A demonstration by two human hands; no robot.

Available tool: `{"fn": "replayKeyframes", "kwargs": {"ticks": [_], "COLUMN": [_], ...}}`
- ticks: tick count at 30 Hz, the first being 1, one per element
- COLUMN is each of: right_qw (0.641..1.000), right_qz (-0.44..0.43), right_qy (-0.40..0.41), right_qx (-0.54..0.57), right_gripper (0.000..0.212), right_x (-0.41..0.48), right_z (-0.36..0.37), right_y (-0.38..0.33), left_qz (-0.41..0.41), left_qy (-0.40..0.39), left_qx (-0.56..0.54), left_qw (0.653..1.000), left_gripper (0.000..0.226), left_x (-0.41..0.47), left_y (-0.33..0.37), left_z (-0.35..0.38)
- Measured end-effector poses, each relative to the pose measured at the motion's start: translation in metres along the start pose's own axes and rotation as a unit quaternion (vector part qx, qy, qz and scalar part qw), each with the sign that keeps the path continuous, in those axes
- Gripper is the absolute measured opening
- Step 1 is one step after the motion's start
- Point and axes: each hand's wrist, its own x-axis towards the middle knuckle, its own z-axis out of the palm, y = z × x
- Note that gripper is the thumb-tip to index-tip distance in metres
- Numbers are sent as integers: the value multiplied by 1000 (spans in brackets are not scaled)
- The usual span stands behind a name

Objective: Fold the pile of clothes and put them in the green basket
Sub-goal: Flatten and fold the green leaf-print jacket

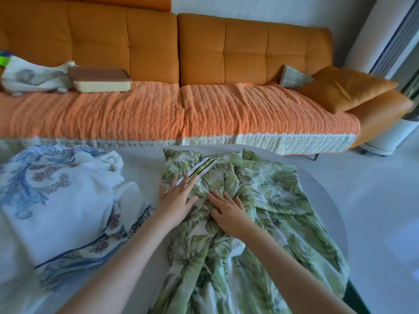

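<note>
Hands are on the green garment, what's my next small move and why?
Probably sweep both hands outward to smooth it: the left hand and right hand lie flat on the garment, which is bunched and creased around them.

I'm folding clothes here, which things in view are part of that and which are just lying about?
For the job: green leaf-print garment, blue-patterned garment, left hand, right hand.
Lying about: lidded box, orange cushion, checked cushion, sofa.

soft daylight from right | faint shadows | edges curved | lower-left blurred
</note>
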Motion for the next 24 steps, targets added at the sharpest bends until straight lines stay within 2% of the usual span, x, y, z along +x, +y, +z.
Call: {"fn": "replayKeyframes", "kwargs": {"ticks": [2,3,6,8,12,16,18,21,22,24], "right_qw": [996,993,983,980,976,971,963,950,941,920], "right_qz": [-7,-6,5,14,16,73,120,157,168,176], "right_qy": [56,89,140,138,106,45,23,16,14,3], "right_qx": [63,82,119,141,190,225,238,270,294,349], "right_gripper": [50,49,47,45,45,66,82,99,97,71], "right_x": [-10,-19,-49,-68,-100,-118,-125,-130,-131,-130], "right_z": [-7,-11,-14,-10,5,20,28,36,36,35], "right_y": [-5,-9,-20,-27,-46,-63,-71,-82,-85,-87], "left_qz": [-42,-74,-154,-185,-207,-199,-189,-189,-187,-173], "left_qy": [118,141,87,31,-47,-68,-60,7,33,80], "left_qx": [-143,-199,-266,-286,-312,-245,-217,-240,-251,-258], "left_qw": [982,967,947,940,926,946,956,952,949,947], "left_gripper": [56,51,39,42,70,65,55,34,32,34], "left_x": [-27,-47,-121,-166,-212,-228,-236,-245,-248,-252], "left_y": [4,7,14,17,23,33,38,48,54,68], "left_z": [-11,-18,-31,-32,-25,-22,-20,-16,-15,-13]}}
